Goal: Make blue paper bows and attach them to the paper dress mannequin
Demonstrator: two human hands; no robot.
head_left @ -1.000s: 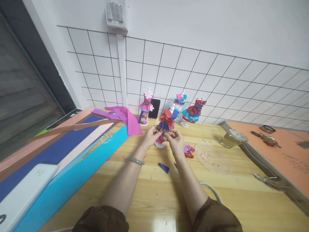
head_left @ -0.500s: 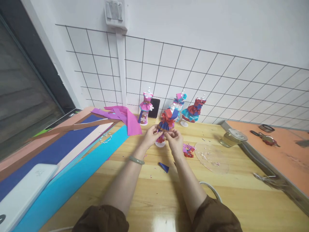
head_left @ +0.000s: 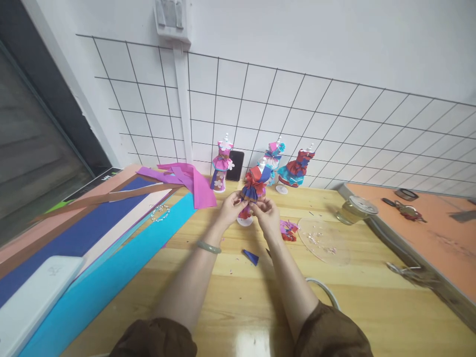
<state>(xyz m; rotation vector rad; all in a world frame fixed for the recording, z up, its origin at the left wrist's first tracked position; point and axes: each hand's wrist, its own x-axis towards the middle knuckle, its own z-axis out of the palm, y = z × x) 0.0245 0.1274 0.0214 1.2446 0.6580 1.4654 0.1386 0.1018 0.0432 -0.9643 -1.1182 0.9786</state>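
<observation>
A miniature dress form (head_left: 257,177) in a red and blue crepe-paper dress stands upright on its round white base (head_left: 244,221). My left hand (head_left: 232,208) pinches the lower edge of the dark blue and brown ruffle from the left. On the other side, my right hand (head_left: 267,214) has its fingertips closed on the same ruffle. Behind stand more dressed forms: a pink one with white flowers (head_left: 222,163), a pink and light blue one (head_left: 274,154), and a red one with a turquoise skirt (head_left: 297,168).
Crepe-paper sheets (head_left: 122,263) and a white power bank-like slab (head_left: 40,302) lie left, with a beaded bracelet (head_left: 160,213). A blue scrap (head_left: 250,257), paper scraps (head_left: 289,230), a clear plate of beads (head_left: 323,243), a glass jar (head_left: 355,210) and a tape ring (head_left: 325,291) lie nearer right.
The view has shifted slightly, so everything sits a little further left. Both hands stay at the ruffle, with only small finger movement.
</observation>
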